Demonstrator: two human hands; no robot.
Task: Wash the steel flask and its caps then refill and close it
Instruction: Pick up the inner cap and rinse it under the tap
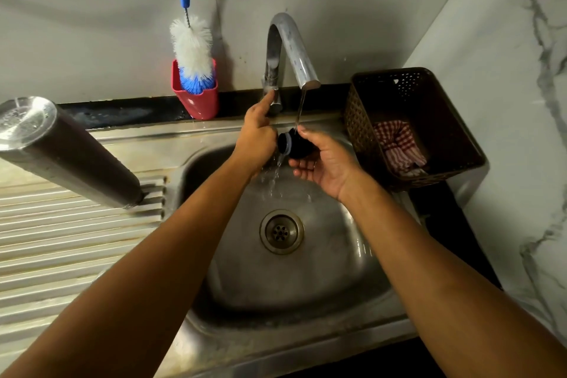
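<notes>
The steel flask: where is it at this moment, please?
In the head view, the steel flask stands on end at the left, on the ribbed drainboard beside the sink.

Head view looks steeply down, close over the sink (306,301).

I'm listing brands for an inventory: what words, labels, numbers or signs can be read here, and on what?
None can be read.
The flask, the cap in the right hand, the tap, the brush, its red cup, the basket and the cloth show no lettering in this view.
</notes>
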